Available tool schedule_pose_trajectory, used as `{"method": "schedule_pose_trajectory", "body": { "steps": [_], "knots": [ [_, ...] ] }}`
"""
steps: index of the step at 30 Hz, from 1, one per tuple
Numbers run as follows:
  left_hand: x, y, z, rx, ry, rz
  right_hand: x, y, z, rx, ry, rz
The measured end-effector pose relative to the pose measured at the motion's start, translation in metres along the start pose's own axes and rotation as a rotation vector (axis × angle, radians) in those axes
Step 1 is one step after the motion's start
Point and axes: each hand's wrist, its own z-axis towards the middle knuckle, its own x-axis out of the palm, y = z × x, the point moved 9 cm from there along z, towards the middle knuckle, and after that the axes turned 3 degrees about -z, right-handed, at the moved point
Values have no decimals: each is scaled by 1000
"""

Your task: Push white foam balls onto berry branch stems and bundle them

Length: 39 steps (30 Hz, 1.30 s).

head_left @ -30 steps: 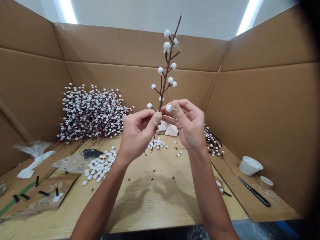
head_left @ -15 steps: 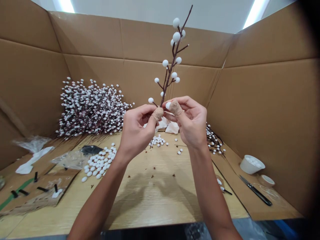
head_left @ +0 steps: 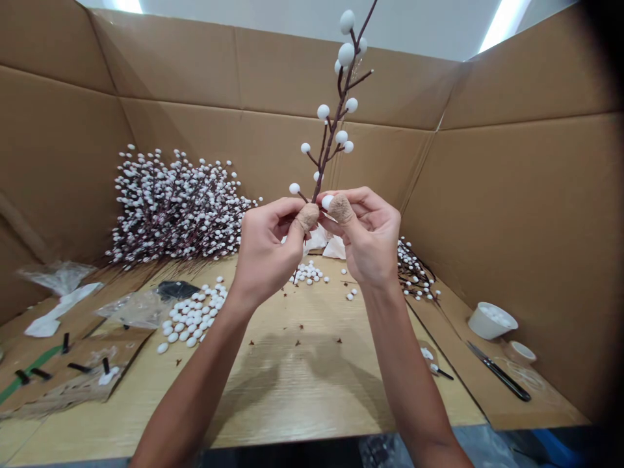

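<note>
A brown artificial berry branch [head_left: 336, 127] with white berries along its twigs stands up between my hands, leaning a little right. My left hand [head_left: 275, 240] pinches its stem low down, the thumb wrapped in tan tape. Between the taped thumb and forefinger of my right hand [head_left: 373, 234] is a white berry [head_left: 327, 202], close against the stem. Whether that berry sits on a twig is hidden by my fingers. Bare twig tips show on the branch's right and left sides.
Finished-looking berry branches [head_left: 170, 208] are heaped at the back left, others [head_left: 414, 270] at the right. Loose white berries [head_left: 192, 318] lie on the table [head_left: 302, 390]. A knife [head_left: 500, 372] and a white cup [head_left: 492, 320] are at right. Cardboard walls [head_left: 526, 214] surround everything.
The branch has risen slightly in view and its top now passes the upper edge. Both hands keep their grips, with the berry still held near the stem.
</note>
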Motion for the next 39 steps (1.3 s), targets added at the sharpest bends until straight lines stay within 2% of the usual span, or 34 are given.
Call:
{"method": "schedule_pose_trajectory", "body": {
  "steps": [17, 24, 29, 32, 34, 37, 39],
  "knots": [
    [-1, -2, 0, 44, 8, 19, 0, -7, 0, 39, -28, 46],
    [-1, 0, 3, 10, 34, -30, 1, -14, 4, 134, -3, 82],
    [1, 4, 6, -30, 100, -154, 3, -14, 6, 180, 131, 129],
    [-1, 11, 8, -75, 98, -257, 5, -17, 4, 244, 214, 141],
    [-4, 17, 9, -100, 72, -315, 11, -21, -1, 323, 311, 85],
    [-8, 27, 12, -136, 29, -387, 27, -29, -16, 460, 531, -65],
    [-8, 32, 13, -166, 16, -427, 34, -31, -22, 491, 591, -110]
  ]
}}
